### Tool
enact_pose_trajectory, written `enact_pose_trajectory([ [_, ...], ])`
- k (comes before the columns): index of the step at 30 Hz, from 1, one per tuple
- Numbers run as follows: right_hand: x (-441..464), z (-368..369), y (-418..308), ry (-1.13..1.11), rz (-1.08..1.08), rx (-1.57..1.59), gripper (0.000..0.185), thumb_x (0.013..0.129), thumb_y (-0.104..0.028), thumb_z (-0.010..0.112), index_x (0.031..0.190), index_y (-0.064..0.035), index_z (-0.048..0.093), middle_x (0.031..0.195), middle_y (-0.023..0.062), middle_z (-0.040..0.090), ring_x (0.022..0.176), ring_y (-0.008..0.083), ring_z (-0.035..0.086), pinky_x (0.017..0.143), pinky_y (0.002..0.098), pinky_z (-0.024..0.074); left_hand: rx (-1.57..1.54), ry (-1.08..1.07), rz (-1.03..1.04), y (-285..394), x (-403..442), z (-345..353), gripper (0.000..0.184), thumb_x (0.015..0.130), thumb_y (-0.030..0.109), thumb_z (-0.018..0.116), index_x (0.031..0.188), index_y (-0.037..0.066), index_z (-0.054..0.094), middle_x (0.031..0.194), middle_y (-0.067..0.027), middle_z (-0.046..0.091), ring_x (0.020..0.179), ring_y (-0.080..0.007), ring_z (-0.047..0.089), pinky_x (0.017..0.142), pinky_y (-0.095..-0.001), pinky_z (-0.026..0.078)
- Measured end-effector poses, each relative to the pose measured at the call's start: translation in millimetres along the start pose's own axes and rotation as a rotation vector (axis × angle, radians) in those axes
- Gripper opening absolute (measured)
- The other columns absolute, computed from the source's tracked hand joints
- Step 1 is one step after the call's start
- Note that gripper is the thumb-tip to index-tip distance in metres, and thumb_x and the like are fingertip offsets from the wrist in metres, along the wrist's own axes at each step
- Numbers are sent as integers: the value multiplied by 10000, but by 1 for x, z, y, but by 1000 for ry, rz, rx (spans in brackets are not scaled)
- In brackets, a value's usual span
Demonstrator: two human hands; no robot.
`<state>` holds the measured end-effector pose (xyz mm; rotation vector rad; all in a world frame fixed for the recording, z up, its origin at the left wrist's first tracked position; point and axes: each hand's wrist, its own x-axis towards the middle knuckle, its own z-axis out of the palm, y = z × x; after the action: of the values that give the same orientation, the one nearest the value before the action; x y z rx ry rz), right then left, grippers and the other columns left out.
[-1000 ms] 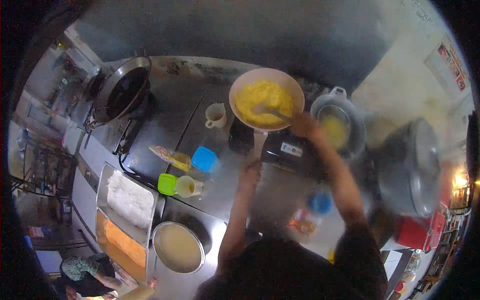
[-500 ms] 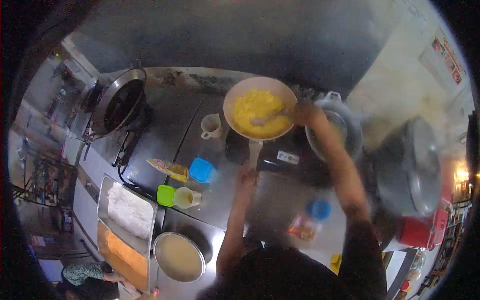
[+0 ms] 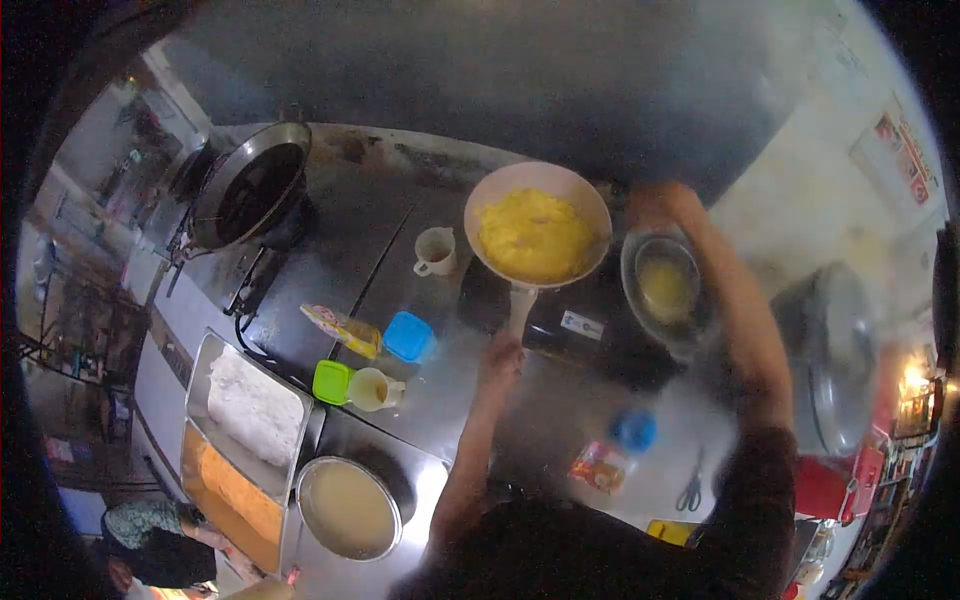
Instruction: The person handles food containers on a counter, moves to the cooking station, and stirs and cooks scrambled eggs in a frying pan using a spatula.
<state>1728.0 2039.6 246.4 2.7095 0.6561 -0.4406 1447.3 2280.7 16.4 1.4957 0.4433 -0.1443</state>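
Note:
My left hand (image 3: 505, 355) is wrapped round the handle of a light-coloured frying pan (image 3: 480, 205), low on the handle. Yellow food (image 3: 535, 235) lies heaped in the middle of the pan. Beyond the far edge of a clear-lidded pot (image 3: 640, 305) is my right hand (image 3: 660, 205), closed; what it grips is too blurred to make out. Through the pot's lid shows something yellow (image 3: 666, 288). No spatula shows in the pan.
A white cup (image 3: 436, 250), blue-lidded tub (image 3: 409, 336) and green lid (image 3: 332, 382) stand left. Further left are a wok (image 3: 250, 185), trays of white powder (image 3: 252, 408) and orange crumbs (image 3: 238, 490), and a co-worker (image 3: 160, 545). Scissors (image 3: 690, 490) and a large pot (image 3: 835, 370) are right.
My right hand has left the pan and moved right, to the pot's far edge. The spatula no longer shows in the food. My left hand keeps hold of the handle.

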Motion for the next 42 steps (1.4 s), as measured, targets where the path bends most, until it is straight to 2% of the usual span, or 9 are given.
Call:
enact_pose_trajectory([
  [4,29,140,-24,196,-367,385,404,897,-282,543,1152,13,653,1146,239,666,1055,404,643,889,484,520,-194,-39,31,11,-6,3,424,949,172,526,1367,110,556,841,-44,587,693,-126,540,607,-293,449],
  [10,70,178,-130,356,-187,404,405,944,-282,505,1254,-27,563,1142,244,645,1096,427,609,926,505,498,969,293,1150,-50,32,-3,438,935,124,529,1365,45,548,939,-120,629,758,-190,568,692,-366,481],
  [13,47,166,-122,347,-215,354,414,949,-264,493,1302,-49,519,1159,238,636,1107,420,604,925,508,502,324,39,353,-8,-2,1,418,935,100,539,1348,38,560,958,-99,629,766,-152,544,693,-329,470],
  [18,50,134,-87,232,-118,307,449,958,-234,472,1381,-86,445,1189,229,621,1127,409,597,924,513,508,-299,-33,115,-15,2,6,386,960,156,564,1326,34,574,972,-58,616,754,-97,499,671,-275,445],
  [22,70,161,-103,417,-162,282,494,964,-210,455,1444,-116,386,1212,222,609,1142,401,590,923,517,513,136,58,75,25,-11,5,382,961,159,567,1318,23,573,1068,-105,627,811,-153,567,731,-318,494],
  [28,40,134,-74,165,-224,116,543,975,-189,428,1511,-161,339,1245,212,594,1162,388,585,928,512,520,1106,126,783,-68,25,-2,422,933,139,566,1336,15,544,1259,-203,576,1027,-295,603,924,-440,514],
  [37,24,104,-70,231,-326,114,402,986,-264,425,1358,-166,542,1201,214,634,1095,372,629,936,476,520,-334,-53,-47,10,-13,0,500,969,223,548,1448,111,461,944,-49,574,739,-156,531,607,-328,439],
  [40,-19,26,-25,-23,-316,73,372,984,-279,439,1279,-138,617,1158,219,659,1059,365,649,935,481,515,255,-47,458,-62,30,0,514,964,245,549,1452,111,455,877,-41,555,706,-160,531,619,-339,456],
  [42,-17,39,7,151,-505,-52,366,970,-273,465,1249,-116,643,1091,214,683,1025,365,663,915,487,517,155,-26,334,-38,16,4,486,973,253,517,1426,85,471,909,-79,571,716,-190,545,657,-360,486],
])
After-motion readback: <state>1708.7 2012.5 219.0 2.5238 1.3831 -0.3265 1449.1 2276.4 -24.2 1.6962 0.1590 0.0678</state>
